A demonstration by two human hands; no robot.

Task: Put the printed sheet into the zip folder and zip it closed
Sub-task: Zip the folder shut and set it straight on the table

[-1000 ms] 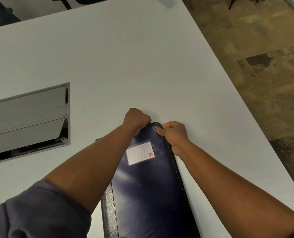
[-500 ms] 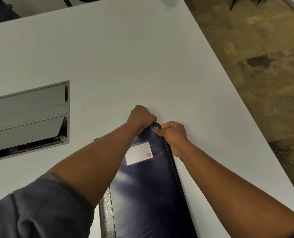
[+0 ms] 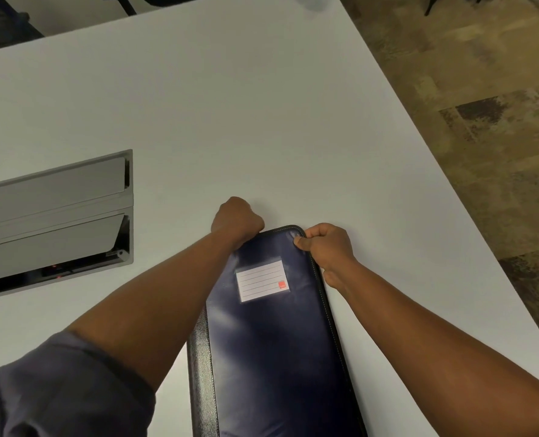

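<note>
A dark blue zip folder (image 3: pixel 277 348) lies lengthwise on the white table (image 3: pixel 230 105), with a white lined label (image 3: pixel 262 280) near its far end. My left hand (image 3: pixel 236 220) is a closed fist at the folder's far left corner, gripping its edge; what it pinches is hidden. My right hand (image 3: pixel 325 247) pinches the far right corner at the zip track. The folder's far edge looks shut between my hands. The printed sheet is not visible.
A grey recessed cable box (image 3: pixel 57 216) with its lids tilted open sits in the table at the left. The table's right edge runs diagonally, with patterned carpet (image 3: pixel 482 121) beyond. Dark chair parts (image 3: pixel 6 23) stand past the far edge.
My left fist has slid leftward along the folder's far edge, away from my right hand, exposing more of the rounded far edge. My right hand keeps its pinch on the right corner.
</note>
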